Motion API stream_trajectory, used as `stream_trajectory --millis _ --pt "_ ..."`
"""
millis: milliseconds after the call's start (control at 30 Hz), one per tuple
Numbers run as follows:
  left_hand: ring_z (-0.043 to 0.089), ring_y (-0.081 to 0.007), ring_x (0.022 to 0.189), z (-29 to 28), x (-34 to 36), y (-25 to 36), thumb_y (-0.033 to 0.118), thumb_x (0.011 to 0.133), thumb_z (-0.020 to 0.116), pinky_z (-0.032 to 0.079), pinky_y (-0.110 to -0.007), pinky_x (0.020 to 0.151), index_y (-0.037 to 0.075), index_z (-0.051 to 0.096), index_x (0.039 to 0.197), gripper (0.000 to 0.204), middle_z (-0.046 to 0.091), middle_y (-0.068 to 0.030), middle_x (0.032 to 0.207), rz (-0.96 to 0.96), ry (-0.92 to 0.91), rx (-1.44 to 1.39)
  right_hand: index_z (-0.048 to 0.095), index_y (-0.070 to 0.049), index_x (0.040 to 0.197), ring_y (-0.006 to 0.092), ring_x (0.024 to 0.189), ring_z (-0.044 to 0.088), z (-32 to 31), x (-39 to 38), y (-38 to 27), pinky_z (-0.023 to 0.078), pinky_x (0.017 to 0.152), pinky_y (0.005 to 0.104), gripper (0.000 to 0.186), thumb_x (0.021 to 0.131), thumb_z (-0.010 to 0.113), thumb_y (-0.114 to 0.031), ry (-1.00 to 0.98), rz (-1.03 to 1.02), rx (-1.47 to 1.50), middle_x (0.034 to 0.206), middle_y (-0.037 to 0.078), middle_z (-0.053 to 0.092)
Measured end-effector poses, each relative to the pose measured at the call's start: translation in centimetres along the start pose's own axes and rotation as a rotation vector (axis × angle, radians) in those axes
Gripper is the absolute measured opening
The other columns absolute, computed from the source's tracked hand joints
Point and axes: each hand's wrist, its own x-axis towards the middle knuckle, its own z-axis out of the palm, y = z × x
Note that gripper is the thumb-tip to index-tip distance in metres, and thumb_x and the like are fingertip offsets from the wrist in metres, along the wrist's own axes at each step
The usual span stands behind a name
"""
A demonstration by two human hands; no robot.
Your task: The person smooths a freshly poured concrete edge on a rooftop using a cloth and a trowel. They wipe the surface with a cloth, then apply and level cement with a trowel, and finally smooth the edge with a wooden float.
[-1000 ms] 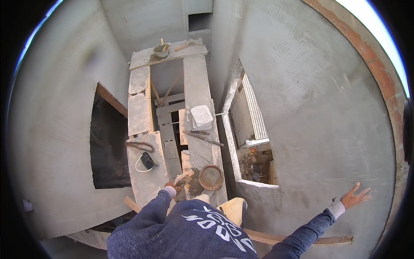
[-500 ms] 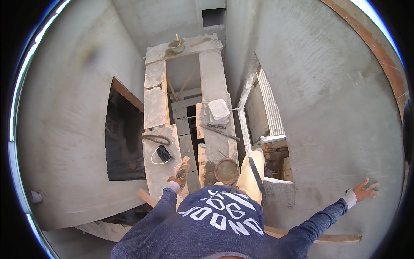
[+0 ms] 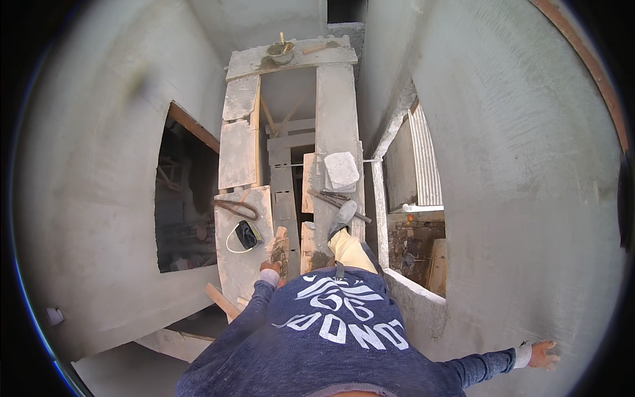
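My left hand (image 3: 270, 266) is closed on a mortar-smeared wooden tool (image 3: 278, 248), held low over the left plank (image 3: 235, 278). Off to the lower right, my right hand (image 3: 544, 355) touches the grey plastered wall (image 3: 522, 198), fingers apart and slightly bent. My booted foot (image 3: 342, 218) is on the right-hand plank, beside some dark metal bars (image 3: 317, 200). A black object with a pale looped cord (image 3: 249, 235) and a dark rusty looped strip (image 3: 241, 212) lie on the left planks. My torso hides whatever is directly beneath me.
A plank scaffold (image 3: 334, 106) has a long gap down its middle. At its far end sit a bucket (image 3: 280, 58) and a wooden piece (image 3: 315, 49). White blocks (image 3: 341, 169) lie on the right side. Plastered walls hold a dark left opening (image 3: 182, 218) and a right window opening (image 3: 413, 251).
My foot has stepped forward onto the right plank, and my body now covers the round pan. My right hand has slid lower along the wall; my left hand still holds the wooden tool.
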Motion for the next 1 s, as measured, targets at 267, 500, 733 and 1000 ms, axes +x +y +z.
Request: stream_trajectory --millis 267,500,733,1000 --pt "0.069 -0.0232 0.086 -0.7 13.1 27.0 0.016 0.084 0.07 0.055 -0.037 0.074 0.002 0.069 0.111 0.03 0.073 -0.014 0.098 0.461 0.01 0.154 0.045 -0.016 0.145 0.0362 0.142 0.031 10.7 -14.4 -38.6 0.033 0.112 0.0487 0.056 0.097 0.052 -0.044 -0.118 -0.161 0.24 0.157 0.022 0.023" --pt "0.068 -0.0193 0.075 -4.4 17.9 29.4 0.016 0.086 0.07 0.053 -0.033 0.067 -0.001 0.07 0.104 0.025 0.072 -0.0096 0.09 0.319 0.084 -0.243 0.037 -0.017 0.15 0.0458 0.145 0.015 22.2 -16.0 -52.1 0.019 0.114 0.061 0.065 0.095 0.049 -0.051 -0.091 -0.228 0.289 0.158 0.025 0.018" --pt "0.068 -0.0347 0.099 -4.9 9.8 18.3 0.02 0.082 0.071 0.052 -0.041 0.084 0.001 0.065 0.115 0.039 0.069 -0.0194 0.112 -0.308 0.164 0.089 0.031 -0.015 0.152 0.0499 0.146 -0.001 26.6 -17.1 -51.5 0.002 0.11 0.0702 0.076 0.093 0.047 -0.059 -0.007 -0.201 0.25 0.158 0.029 0.006" --pt "0.061 -0.0376 0.113 -1.6 12.2 15.1 0.035 0.076 0.074 0.049 -0.041 0.095 0.0 0.065 0.116 0.054 0.065 -0.0233 0.119 -0.382 0.057 0.401 0.04 -0.012 0.148 0.0475 0.147 0.003 27.5 -16.8 -50.9 0.0 0.108 0.0725 0.073 0.09 0.055 -0.054 0.106 -0.199 0.194 0.158 0.027 0.013"
